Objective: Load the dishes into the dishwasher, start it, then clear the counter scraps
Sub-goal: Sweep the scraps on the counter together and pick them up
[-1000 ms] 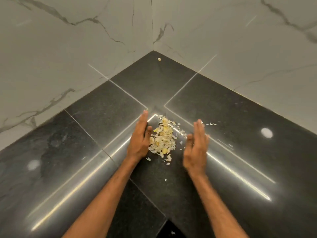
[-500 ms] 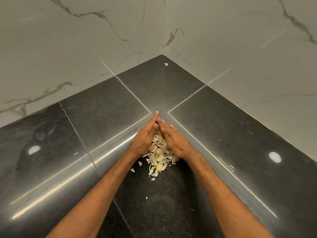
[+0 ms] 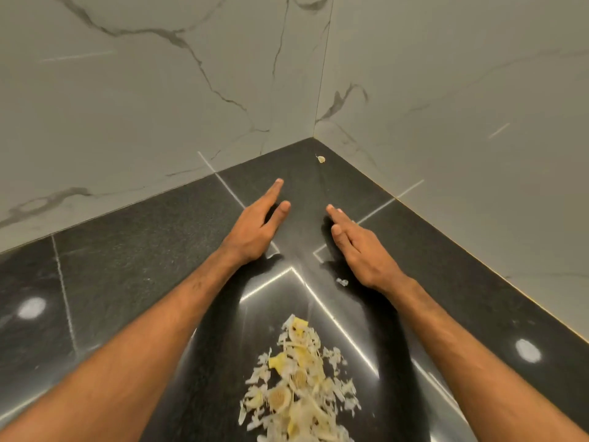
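A pile of pale and yellow vegetable scraps (image 3: 299,387) lies on the black stone counter (image 3: 143,250), low in view between my forearms. My left hand (image 3: 255,228) and my right hand (image 3: 360,250) reach past the pile toward the corner, fingers straight, edges down on the counter, a gap between them. Neither holds anything. A single small scrap (image 3: 321,159) sits deep in the corner ahead of my fingertips. Another small bit (image 3: 342,282) lies by my right wrist.
White marble walls (image 3: 159,106) meet at the corner and close off the counter on the left and right. Ceiling lights reflect as bright streaks and spots on the glossy stone.
My hands had closed together over the pile. Now they have parted and stretched forward toward the corner, and the pile lies much nearer to me, behind my hands.
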{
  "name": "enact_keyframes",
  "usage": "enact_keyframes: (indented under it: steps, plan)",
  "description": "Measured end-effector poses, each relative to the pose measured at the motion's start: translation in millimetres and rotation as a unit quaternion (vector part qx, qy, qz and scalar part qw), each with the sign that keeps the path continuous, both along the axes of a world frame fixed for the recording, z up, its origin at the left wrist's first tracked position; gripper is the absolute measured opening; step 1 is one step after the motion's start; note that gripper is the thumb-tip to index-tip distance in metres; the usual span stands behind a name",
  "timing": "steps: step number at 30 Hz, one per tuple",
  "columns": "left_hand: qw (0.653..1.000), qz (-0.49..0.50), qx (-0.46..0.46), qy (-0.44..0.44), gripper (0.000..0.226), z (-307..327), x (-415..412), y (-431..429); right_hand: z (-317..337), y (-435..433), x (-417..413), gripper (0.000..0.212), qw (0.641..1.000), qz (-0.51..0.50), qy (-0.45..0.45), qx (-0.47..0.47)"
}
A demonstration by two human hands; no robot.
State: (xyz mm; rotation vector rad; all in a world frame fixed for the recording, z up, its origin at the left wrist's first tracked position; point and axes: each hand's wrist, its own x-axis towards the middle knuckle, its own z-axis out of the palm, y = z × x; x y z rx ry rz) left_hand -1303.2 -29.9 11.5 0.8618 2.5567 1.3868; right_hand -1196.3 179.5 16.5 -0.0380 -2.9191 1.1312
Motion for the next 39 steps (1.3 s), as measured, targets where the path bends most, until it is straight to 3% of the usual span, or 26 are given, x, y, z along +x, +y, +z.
enact_keyframes:
  steps: [11, 14, 17, 22, 24, 27, 31, 39]
  plan:
    - [0.995, -0.052, -0.061, 0.063, 0.067, -9.5, -144.2, 83.9, -20.2, 53.1, -188.0, 0.064, 0.996, -0.021, 0.05, 0.068]
    - [0.993, -0.064, -0.068, 0.069, 0.068, -11.0, -177.8, 104.1, -19.5, 61.5, -225.4, 0.064, 0.992, 0.013, 0.049, 0.112]
    - [0.992, -0.066, -0.076, 0.072, 0.065, -10.5, -200.7, 121.6, -13.9, 67.1, -238.3, 0.049, 0.988, 0.066, 0.08, 0.114]
    - [0.992, -0.08, -0.076, 0.058, 0.074, -9.4, -209.3, 128.2, -7.0, 74.4, -235.1, 0.039, 0.994, 0.064, 0.046, 0.072]
    - [0.988, -0.083, -0.096, 0.082, 0.061, -11.0, -201.3, 125.8, -2.9, 71.4, -230.7, 0.031, 0.995, 0.05, 0.024, 0.084]
    - [0.988, -0.085, -0.09, 0.095, 0.05, -10.7, -174.9, 117.3, 2.9, 64.3, -212.8, 0.038, 0.998, 0.02, 0.012, 0.067]
    - [0.992, -0.096, -0.063, 0.054, 0.047, -7.8, -130.4, 96.1, 8.7, 50.1, -167.9, 0.052, 0.999, 0.012, -0.017, 0.025]
    - [0.984, -0.172, -0.04, 0.021, 0.047, -6.4, -18.8, 44.4, 9.3, 22.5, -42.9, 0.04, 0.997, 0.075, -0.033, -0.001]
